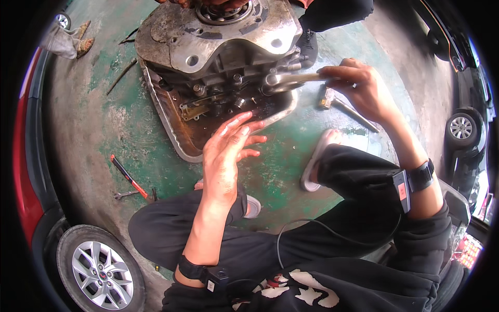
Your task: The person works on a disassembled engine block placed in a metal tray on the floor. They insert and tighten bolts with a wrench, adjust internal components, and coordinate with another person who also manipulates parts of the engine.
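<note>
At upper right, a wrench point(299, 78) was gripped endwise by the right hand point(363, 88), likely so the machine point(169, 39) could be reached; the left hand's point(222, 156) fingers were spread.

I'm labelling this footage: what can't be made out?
Head view:
What lies beneath the metal tool in the right hand: its head covers it.
Far side of the tray: behind the metal housing.
Part of the bearing: under another person's hands, which the top edge cuts off.
</note>
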A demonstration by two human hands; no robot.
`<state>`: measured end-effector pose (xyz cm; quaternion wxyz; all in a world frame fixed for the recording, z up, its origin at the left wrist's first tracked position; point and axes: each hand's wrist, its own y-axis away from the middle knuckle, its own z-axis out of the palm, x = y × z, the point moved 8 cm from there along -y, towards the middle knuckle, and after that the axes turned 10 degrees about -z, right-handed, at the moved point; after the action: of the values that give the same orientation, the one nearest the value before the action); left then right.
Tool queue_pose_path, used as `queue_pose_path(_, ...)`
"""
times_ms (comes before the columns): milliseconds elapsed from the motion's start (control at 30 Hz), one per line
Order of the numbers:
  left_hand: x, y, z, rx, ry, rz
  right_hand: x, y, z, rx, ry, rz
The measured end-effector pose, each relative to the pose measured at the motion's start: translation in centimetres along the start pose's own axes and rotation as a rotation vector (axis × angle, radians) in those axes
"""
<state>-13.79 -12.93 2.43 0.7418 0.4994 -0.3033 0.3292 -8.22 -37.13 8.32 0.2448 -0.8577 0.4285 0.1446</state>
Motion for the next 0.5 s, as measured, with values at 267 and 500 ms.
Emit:
queue_pose_path(267,-0.2,0.8,0.0,0.006,-0.014,-0.018,3.8,0.9,1.3,0.044,-0.047,0.117)
queue_pose_path(500,0.3,1.5,-0.5,0.023,-0.012,0.001,4.8,2.4,3.6,-0.118,-0.185,0.499)
